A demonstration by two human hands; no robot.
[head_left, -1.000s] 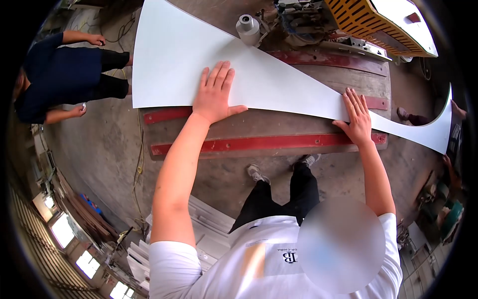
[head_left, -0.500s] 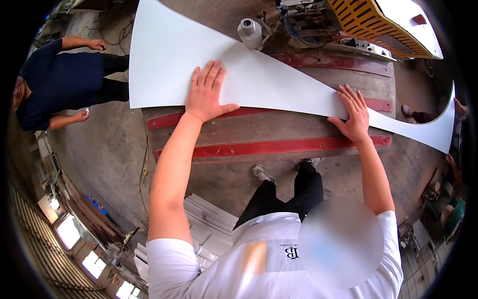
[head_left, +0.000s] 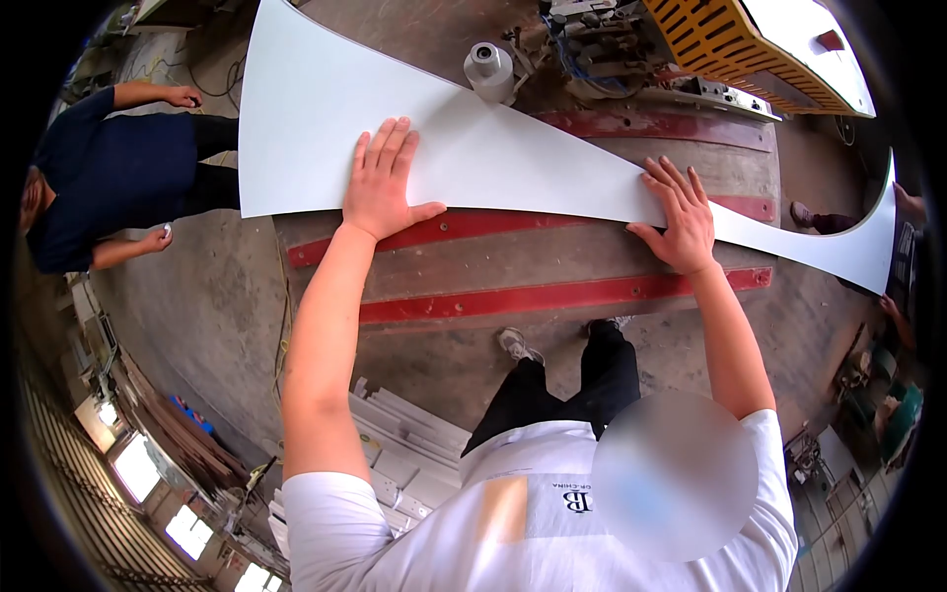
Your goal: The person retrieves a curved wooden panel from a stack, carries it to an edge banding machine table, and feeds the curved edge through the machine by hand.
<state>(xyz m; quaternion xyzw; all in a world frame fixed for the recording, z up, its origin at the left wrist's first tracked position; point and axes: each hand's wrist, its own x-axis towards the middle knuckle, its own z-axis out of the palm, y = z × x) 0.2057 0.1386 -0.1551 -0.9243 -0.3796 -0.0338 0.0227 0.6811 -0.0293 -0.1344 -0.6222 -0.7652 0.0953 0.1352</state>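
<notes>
A large white curved panel (head_left: 493,163) lies across a worktable (head_left: 444,261) with red strips. My left hand (head_left: 380,192) rests flat on the panel's wide part, fingers spread and thumb along the near edge. On the narrower part, my right hand (head_left: 679,212) lies palm down with its fingers stretched out. Neither hand is wrapped round anything. The panel's concave far edge sits against or very close to a grey cylindrical machine head (head_left: 489,71); exact contact cannot be made out. At the right, the panel curves up toward another person's hand (head_left: 908,202).
A person in a dark shirt (head_left: 118,187) stands at the left, beyond the panel's wide end. Machinery (head_left: 592,49) and a yellow slotted guard (head_left: 710,54) are at the far side. Stacked white boards (head_left: 409,434) lie near my left side. A cable (head_left: 283,316) runs along the floor.
The panel has shifted a little to the left, past the cylindrical machine head. Both my hands have moved left with it, still flat on its surface.
</notes>
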